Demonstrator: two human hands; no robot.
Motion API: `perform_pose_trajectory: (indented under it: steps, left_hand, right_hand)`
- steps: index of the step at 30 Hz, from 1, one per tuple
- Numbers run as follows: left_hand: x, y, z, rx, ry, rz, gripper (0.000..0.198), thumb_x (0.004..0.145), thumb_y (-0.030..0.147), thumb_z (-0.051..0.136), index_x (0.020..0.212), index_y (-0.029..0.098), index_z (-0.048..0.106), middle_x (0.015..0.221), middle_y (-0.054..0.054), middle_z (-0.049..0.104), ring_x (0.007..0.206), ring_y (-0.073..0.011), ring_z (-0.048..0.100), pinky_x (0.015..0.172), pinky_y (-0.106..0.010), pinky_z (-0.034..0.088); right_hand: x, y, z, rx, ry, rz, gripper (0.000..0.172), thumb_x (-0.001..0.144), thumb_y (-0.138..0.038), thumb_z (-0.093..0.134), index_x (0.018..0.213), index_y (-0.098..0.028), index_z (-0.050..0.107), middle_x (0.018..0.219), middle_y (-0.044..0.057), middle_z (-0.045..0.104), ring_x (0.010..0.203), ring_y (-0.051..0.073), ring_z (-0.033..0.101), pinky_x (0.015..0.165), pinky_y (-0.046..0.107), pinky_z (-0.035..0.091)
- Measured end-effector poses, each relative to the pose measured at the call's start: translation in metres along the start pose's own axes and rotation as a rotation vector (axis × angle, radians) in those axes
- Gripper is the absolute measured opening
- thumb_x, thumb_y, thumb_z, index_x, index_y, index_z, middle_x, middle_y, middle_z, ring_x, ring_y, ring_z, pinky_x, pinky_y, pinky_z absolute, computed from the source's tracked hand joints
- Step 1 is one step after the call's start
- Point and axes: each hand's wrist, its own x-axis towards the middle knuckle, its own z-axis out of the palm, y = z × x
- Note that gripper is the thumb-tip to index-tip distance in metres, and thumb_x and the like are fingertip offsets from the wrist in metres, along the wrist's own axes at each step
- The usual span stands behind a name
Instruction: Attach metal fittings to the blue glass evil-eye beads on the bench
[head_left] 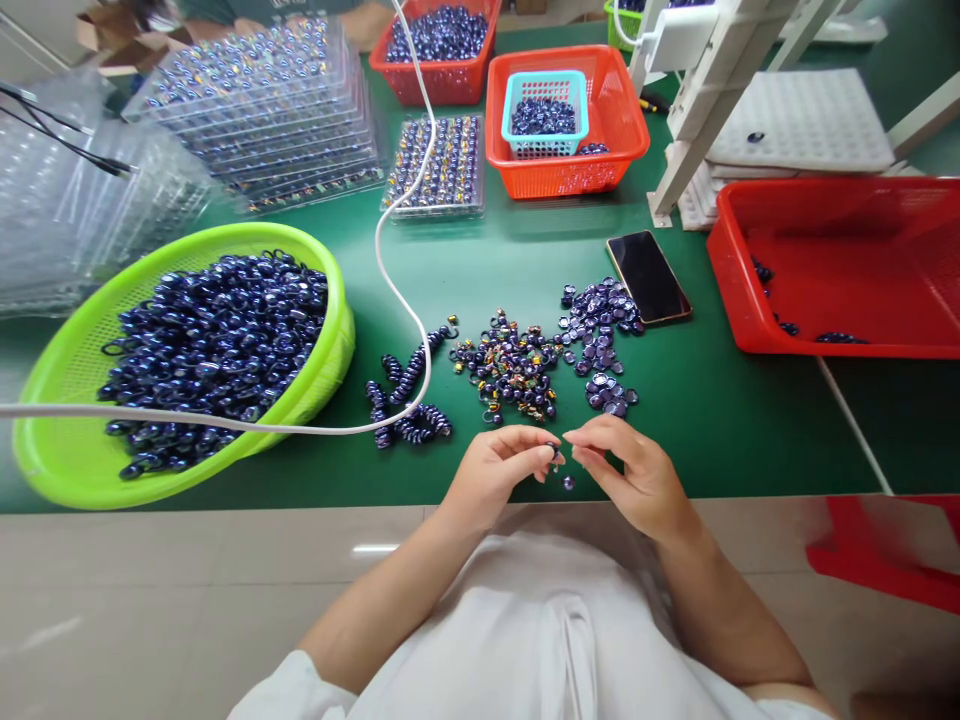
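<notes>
My left hand [517, 462] pinches a small dark shiny metal part [553, 452] between thumb and forefinger, close to the table's front edge. Just to its right, my right hand [628, 465] has thumb and forefinger drawn together; whatever they may hold is too small to see. A loose dark bead-like piece [568, 482] lies on the table below the fingertips. Beyond the hands spreads a pile of small dark and gold parts [510, 365]. Flat dark caps [600, 325] lie to its right, and stacked rows of dark rings [409, 380] to its left.
A green basket [341, 340] full of dark ringed parts stands left. A white cable [390, 270] crosses the table. Filled clear trays [300, 120] are stacked behind. Red baskets [517, 178] stand at the back, a red bin [847, 345] at right, and a phone [649, 277] beside the caps.
</notes>
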Motion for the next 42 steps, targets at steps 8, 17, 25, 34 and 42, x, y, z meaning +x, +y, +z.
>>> perform_pose_trajectory:
  steps: [8,17,25,34,42]
  left_hand:
    - [0.004,0.004,0.006,-0.275,-0.025,-0.202,0.02,0.067,0.022,0.085,0.082,0.01,0.078,0.072,-0.007,0.073,0.06,-0.0105,0.062,0.058,-0.022,0.05]
    - [0.006,0.001,0.022,-0.386,0.088,-0.018,0.022,0.067,0.023,0.087,0.084,0.013,0.079,0.073,-0.004,0.074,0.063,-0.0096,0.063,0.06,-0.02,0.049]
    - [0.004,-0.006,0.024,-0.267,0.132,0.105,0.02,0.071,0.026,0.084,0.087,0.016,0.079,0.077,-0.004,0.076,0.063,-0.0094,0.061,0.061,-0.02,0.048]
    - [0.004,-0.013,0.02,-0.193,0.131,0.095,0.019,0.073,0.027,0.083,0.09,0.017,0.079,0.076,-0.003,0.075,0.06,-0.0078,0.057,0.061,-0.02,0.046]
    - [0.005,-0.014,0.015,-0.199,0.107,0.068,0.021,0.074,0.028,0.083,0.093,0.019,0.08,0.08,-0.003,0.076,0.063,-0.0081,0.06,0.066,-0.021,0.05]
  right_hand:
    - [-0.006,0.012,-0.002,-0.16,-0.002,-0.143,0.047,0.094,-0.01,0.053,0.134,-0.034,0.057,0.107,0.005,0.068,0.093,0.018,0.066,0.083,0.034,0.056]
    - [-0.013,0.003,0.032,0.487,0.174,0.35,0.027,0.083,-0.029,0.076,0.108,-0.023,0.067,0.097,0.004,0.075,0.085,0.018,0.072,0.08,0.031,0.061]
    - [-0.008,-0.006,0.042,0.525,0.43,0.331,0.012,0.086,-0.022,0.072,0.094,-0.023,0.064,0.088,-0.001,0.071,0.077,0.012,0.072,0.071,0.022,0.061]
    - [-0.009,-0.006,0.033,0.333,0.399,0.149,0.015,0.089,-0.014,0.065,0.1,-0.024,0.063,0.089,0.001,0.066,0.076,0.013,0.07,0.071,0.026,0.061]
    - [-0.006,-0.002,0.016,-0.192,0.193,-0.391,0.041,0.087,-0.002,0.062,0.118,-0.028,0.066,0.106,0.006,0.071,0.099,0.02,0.067,0.084,0.037,0.059]
